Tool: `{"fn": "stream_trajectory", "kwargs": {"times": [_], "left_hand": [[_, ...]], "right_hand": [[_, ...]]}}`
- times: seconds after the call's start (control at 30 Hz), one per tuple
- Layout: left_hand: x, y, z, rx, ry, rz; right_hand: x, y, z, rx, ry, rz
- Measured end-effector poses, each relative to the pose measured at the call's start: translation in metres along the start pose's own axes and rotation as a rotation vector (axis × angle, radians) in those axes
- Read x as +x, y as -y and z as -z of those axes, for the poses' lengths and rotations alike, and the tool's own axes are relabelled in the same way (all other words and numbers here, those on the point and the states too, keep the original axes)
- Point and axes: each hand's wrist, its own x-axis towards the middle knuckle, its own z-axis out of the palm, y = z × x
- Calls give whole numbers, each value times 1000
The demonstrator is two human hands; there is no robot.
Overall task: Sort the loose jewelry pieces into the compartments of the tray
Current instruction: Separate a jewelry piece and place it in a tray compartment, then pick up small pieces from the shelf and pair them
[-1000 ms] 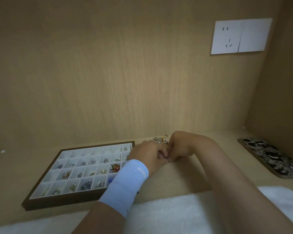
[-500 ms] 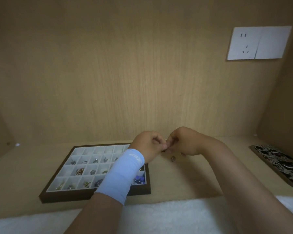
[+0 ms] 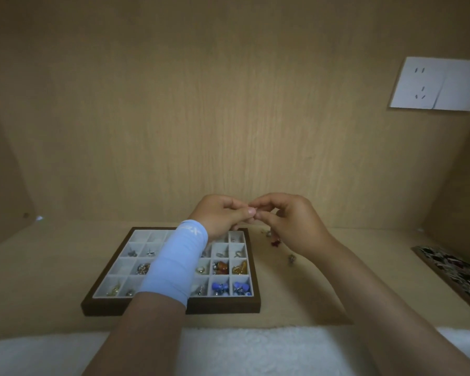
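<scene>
Through the head camera: your left hand (image 3: 219, 216) and right hand (image 3: 292, 222) meet above the far right corner of the tray (image 3: 256, 283). The fingertips of both curl in and pinch one tiny piece (image 3: 256, 213) between them, probably to untangle or check it before placing. More loose pieces (image 3: 276, 242) wait on the shelf (image 3: 38, 267), just right of the tray.

jewelry piece (image 3: 256, 213) between fingers of left hand (image 3: 223, 216), right hand (image 3: 296, 223)
</scene>
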Motion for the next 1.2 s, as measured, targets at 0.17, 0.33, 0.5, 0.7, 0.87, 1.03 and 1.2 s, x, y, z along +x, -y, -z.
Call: {"fn": "stream_trajectory", "kwargs": {"times": [0.17,0.33,0.5,0.7,0.87,1.03,1.2], "left_hand": [[0,9,7,22,70,-5],[3,22,6,48,-18,22],[4,39,4,371,-24,134],[4,42,1,520,21,90],[3,38,-2,591,14,51],[5,36,-9,600,-39,63],[8,26,-24,551,-34,-64]], "right_hand": [[0,-1,-7,-57,-4,1],[15,-1,-15,-172,80,-70],[33,6,-32,-583,339,-116],[41,8,-47,-825,442,-120],[41,6,-53,-833,437,-132],[36,9,-28,-672,402,-178],[26,1,22,-642,384,-267]]}}
